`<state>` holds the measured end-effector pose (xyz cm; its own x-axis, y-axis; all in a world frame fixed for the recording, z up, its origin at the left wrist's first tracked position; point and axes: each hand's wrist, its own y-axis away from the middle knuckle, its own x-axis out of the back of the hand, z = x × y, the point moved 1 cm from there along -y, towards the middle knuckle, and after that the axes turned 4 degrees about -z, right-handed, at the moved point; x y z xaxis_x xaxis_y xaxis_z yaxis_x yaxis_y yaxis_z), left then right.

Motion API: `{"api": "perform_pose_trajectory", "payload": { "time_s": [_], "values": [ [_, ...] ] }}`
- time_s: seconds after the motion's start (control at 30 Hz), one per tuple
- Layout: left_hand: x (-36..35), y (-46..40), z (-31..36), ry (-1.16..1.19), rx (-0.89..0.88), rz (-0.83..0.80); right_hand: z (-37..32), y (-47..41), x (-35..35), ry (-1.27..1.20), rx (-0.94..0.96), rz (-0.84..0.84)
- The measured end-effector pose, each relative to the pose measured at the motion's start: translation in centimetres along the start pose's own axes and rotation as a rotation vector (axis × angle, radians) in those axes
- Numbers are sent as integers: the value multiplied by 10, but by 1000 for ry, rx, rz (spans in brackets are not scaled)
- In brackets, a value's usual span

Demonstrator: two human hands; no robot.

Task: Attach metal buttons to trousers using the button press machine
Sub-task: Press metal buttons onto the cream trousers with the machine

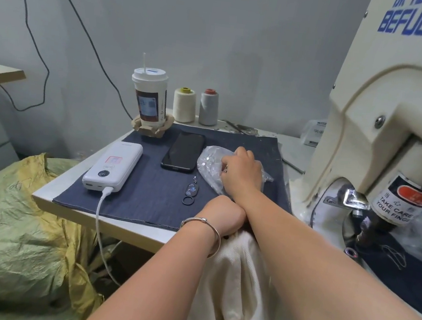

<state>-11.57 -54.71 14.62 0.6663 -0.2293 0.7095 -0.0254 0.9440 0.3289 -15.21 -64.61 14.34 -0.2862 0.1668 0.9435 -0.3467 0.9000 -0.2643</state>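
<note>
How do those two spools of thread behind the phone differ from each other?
The left spool holds cream thread with a yellow core showing on top; the right spool holds grey thread with a red core. Both stand upright, side by side, against the wall and look about the same size.

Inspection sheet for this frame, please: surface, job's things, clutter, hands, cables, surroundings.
Surface: pale table covered by a dark blue cloth.
Job's things: clear plastic bag of metal buttons on the cloth; cream trousers in the lap; button press machine at right, with a finger warning label.
Clutter: phone, power bank, key fob, lidded drink cup, two thread cones.
Hands: right hand reaches into the bag, grip hidden; left hand, fingers curled, holds the trousers' edge.
Cables: white cable plugged into the power bank; black wires on the wall.
Surroundings: grey wall, green-yellow sack at left.
</note>
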Motion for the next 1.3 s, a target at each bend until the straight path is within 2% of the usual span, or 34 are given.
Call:
{"api": "perform_pose_trajectory", "payload": {
  "time_s": [0.43,0.67,1.03,1.3],
  "values": [
    [0,-2,-3,54,56,12,5,1,-1,9,-63,15],
    [0,-4,-2,-54,16,2,4,4,1,-37,-79,11],
    [-1,-4,-4,81,54,15,7,9,7,-15,-149,18],
    [-3,-4,-5,112,51,39,10,9,3,27,-99,42]
  ]
}}
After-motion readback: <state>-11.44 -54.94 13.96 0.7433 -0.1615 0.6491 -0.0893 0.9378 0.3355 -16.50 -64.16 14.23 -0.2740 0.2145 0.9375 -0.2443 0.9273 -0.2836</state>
